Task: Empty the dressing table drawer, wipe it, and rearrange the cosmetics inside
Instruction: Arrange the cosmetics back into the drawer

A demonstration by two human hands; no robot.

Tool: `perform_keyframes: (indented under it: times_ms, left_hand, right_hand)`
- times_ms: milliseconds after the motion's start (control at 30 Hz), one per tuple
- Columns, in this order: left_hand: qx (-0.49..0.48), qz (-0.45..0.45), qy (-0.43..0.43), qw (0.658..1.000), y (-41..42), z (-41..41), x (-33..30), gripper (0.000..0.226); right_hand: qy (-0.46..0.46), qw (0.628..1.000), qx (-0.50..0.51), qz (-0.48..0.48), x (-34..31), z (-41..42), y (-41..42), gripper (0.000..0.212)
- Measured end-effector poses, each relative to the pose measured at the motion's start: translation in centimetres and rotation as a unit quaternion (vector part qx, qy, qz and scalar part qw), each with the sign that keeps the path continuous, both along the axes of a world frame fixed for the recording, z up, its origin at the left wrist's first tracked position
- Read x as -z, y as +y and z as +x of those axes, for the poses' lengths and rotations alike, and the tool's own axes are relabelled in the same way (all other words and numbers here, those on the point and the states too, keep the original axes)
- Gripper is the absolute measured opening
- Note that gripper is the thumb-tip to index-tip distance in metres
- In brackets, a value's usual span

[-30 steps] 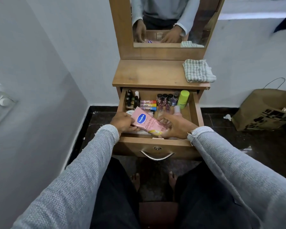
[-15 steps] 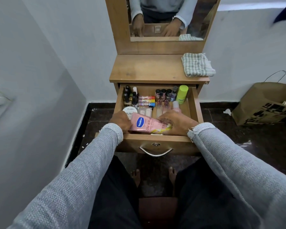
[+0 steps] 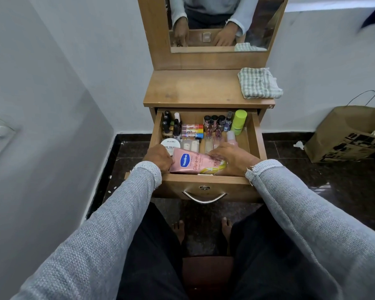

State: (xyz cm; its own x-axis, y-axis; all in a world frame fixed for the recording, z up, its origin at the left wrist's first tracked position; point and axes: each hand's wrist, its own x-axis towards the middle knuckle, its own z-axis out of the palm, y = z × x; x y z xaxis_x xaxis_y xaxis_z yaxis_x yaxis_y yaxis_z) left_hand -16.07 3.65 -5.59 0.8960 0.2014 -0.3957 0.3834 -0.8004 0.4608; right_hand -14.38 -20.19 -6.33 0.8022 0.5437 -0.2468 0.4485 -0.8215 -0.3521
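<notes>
Lotion tube [image 3: 196, 163] lay flat in front part of drawer [image 3: 256, 135], long axis crosswise, left to right. Left hand [image 3: 159, 158] gripped one end, right hand [image 3: 231, 159] held other end, fingers curled over it; tube spanned between both, equally near each. Small bottles [image 3: 214, 122] stood just beyond hands. Likely next: letting go without shoving neighbours

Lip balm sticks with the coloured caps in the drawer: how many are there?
3 lip balm sticks, stacked on their sides mid-back in the drawer: red-capped, yellow-capped, blue-capped. More may be hidden beneath neighbouring bottles.
</notes>
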Motion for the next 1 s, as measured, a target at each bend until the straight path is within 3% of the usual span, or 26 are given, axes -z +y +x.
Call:
perform_keyframes:
  times_ms: [833,933,1000]
  left_hand:
    - [-0.018,0.001,0.003,1.000,-0.1,-0.3,-0.7,0.035]
    - [-0.025,0.009,-0.001,1.000,-0.2,-0.6,-1.2,0.034]
    - [-0.029,0.019,-0.019,0.999,-0.4,-1.0,-1.8,0.031]
  right_hand:
    - [-0.006,1.000,-0.017,-0.020,0.3,0.3,0.0,0.074]
    - [0.013,1.000,0.017,0.015,-0.3,0.0,-0.1,0.073]
    - [-0.034,0.993,0.058,0.096,-1.1,-0.7,-0.3,0.057]
